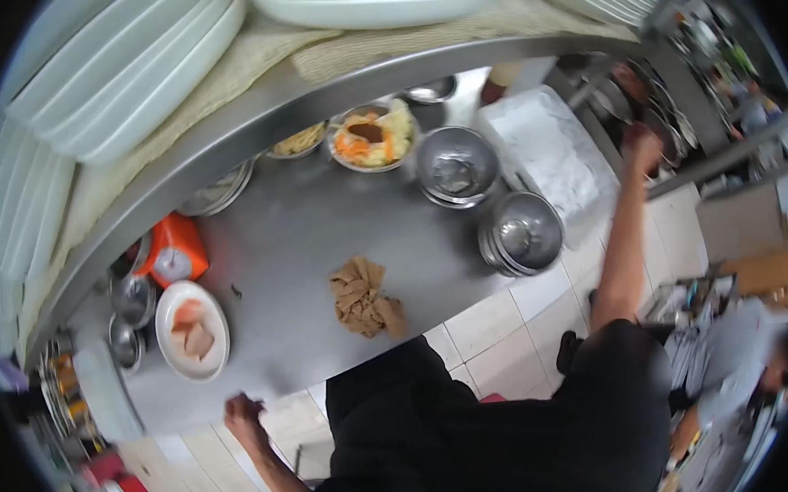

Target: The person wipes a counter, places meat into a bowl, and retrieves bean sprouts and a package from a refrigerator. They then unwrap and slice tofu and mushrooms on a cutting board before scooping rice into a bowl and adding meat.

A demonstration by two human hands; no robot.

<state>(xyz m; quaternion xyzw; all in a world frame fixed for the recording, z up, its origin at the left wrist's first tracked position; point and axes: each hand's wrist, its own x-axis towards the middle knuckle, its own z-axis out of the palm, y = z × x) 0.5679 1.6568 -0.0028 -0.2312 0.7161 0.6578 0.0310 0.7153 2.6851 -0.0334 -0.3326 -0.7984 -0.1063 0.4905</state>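
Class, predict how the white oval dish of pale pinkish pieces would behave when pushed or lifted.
The white oval dish is probably stiff, given its even outline. Pushed, it would likely slide before tipping, being broad on a smooth grey metal table. Tilted, its pale pinkish pieces might shift.

**Right hand (643, 148): hold unclear**

Blur obscures whether it grips anything. The view's top edge crops the white plates (377, 2); the shelf (330, 86) partly hides a metal bowl (436, 92); markings on the orange scale (186, 245) are unreadably small.
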